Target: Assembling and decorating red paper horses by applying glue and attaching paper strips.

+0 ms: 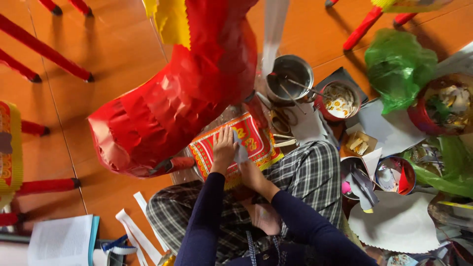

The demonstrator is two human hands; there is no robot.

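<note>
Left hand (224,148) lies flat on the red-and-yellow patterned sheet (249,143), right hand (249,170) pinches a small white strip (240,153) at its 11 o'clock, touching the left.

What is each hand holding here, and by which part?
The right hand pinches a small white paper scrap by its lower end. The left hand holds nothing, pressing flat on the red-and-yellow patterned sheet.
</note>
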